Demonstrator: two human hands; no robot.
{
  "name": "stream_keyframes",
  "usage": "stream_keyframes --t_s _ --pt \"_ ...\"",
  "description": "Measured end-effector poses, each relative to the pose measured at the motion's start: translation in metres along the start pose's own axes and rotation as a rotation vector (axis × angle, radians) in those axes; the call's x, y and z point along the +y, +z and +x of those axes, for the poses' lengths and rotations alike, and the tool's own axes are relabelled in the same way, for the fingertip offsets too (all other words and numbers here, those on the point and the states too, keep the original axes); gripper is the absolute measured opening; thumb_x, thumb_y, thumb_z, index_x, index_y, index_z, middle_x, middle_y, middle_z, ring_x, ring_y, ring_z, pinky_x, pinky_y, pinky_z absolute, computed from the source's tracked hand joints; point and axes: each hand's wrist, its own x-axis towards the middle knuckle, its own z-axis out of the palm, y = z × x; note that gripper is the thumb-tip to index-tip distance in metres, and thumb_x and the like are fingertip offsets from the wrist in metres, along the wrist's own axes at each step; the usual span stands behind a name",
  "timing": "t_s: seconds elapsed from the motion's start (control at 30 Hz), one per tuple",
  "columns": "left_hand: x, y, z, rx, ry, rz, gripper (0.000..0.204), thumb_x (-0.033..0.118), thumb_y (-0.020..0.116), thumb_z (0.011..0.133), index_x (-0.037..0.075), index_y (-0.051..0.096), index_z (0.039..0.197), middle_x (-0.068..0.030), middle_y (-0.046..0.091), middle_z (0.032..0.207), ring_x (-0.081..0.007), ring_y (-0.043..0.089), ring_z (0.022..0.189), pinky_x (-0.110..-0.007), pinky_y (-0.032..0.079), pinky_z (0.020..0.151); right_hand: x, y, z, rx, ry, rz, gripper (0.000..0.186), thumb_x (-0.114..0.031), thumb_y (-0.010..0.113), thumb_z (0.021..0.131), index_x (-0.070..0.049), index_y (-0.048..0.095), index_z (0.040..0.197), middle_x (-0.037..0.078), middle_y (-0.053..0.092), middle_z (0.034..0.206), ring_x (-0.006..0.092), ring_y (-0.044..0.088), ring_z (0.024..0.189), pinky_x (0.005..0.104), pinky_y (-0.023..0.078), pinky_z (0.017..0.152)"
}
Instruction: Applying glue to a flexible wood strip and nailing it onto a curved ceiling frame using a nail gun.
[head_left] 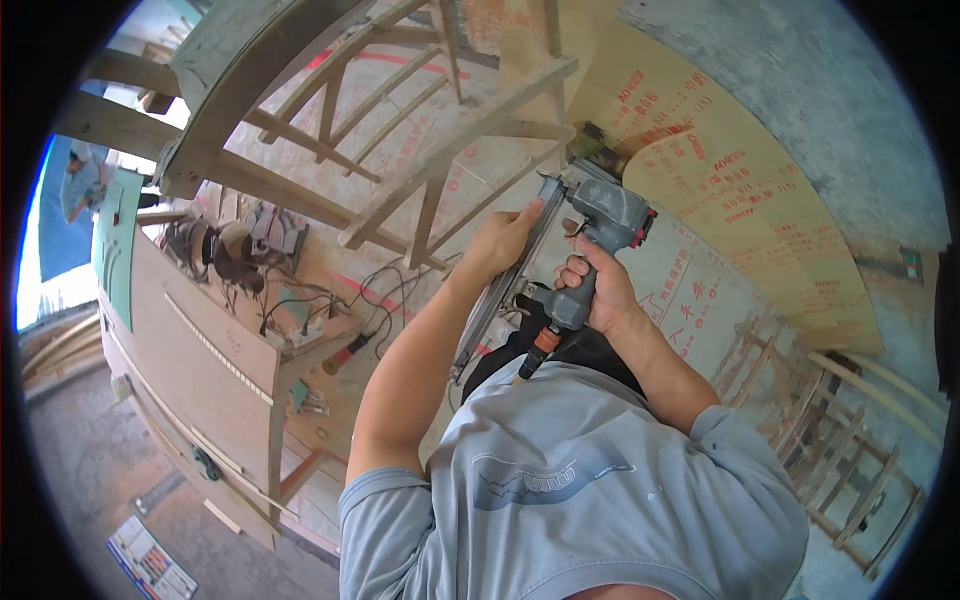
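A grey pneumatic nail gun (612, 210) is in front of my body. My right hand (606, 292) is wrapped around its handle, below the bulky head. An orange and black hose fitting (540, 350) sticks out of the handle's lower end, close to my shirt. My left hand (507, 238) lies along the long metal magazine (500, 300), fingers closed on its upper part. The left palm side and most of the left fingertips are hidden. Just beyond the hands stands a wooden frame (460, 150) of nailed battens.
Yellow printed boards (725, 190) lean against the wall at right. A wooden ladder-like frame (840, 460) lies lower right. Left of me is a plywood-topped bench (200, 330); power tools (230, 255) and tangled cables (385, 290) lie beside it. A heavy timber (250, 80) crosses the upper left.
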Motion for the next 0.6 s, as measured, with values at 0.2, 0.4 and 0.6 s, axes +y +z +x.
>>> stream_keyframes --t_s 0.2,0.4,0.6 --pt "-0.063 -0.049 -0.066 -0.189 0.221 -0.117 0.061 0.052 0.047 0.102 0.000 0.055 0.134 -0.0068 0.063 0.109 -0.0134 0.055 0.101 -0.028 0.045 0.090 -0.039 -0.022 0.043 0.147 -0.008 0.069 0.017 -0.026 0.064 0.096 -0.017 0.051 0.092 -0.006 0.043 0.063 0.0112 0.047 0.057 0.0339 0.047 0.071" --pt "-0.022 -0.020 -0.066 0.226 0.323 -0.510 0.046 0.028 0.058 0.101 0.000 0.050 0.137 -0.0105 0.063 0.122 -0.0147 0.060 0.100 -0.028 0.046 0.086 -0.047 -0.011 0.043 0.064 -0.007 0.110 0.021 -0.026 0.063 0.095 -0.014 0.050 0.085 -0.007 0.040 0.060 0.0096 0.044 0.056 0.0318 0.046 0.073" --pt "-0.004 -0.017 -0.055 0.335 0.477 -0.845 0.052 0.036 0.054 0.101 0.005 0.044 0.143 -0.0098 0.049 0.142 -0.0215 0.056 0.121 -0.036 0.045 0.096 -0.045 0.007 0.009 -0.021 -0.108 0.114 0.020 -0.023 0.062 0.094 -0.019 0.049 0.079 -0.007 0.037 0.060 0.0101 0.041 0.055 0.0340 0.047 0.073"
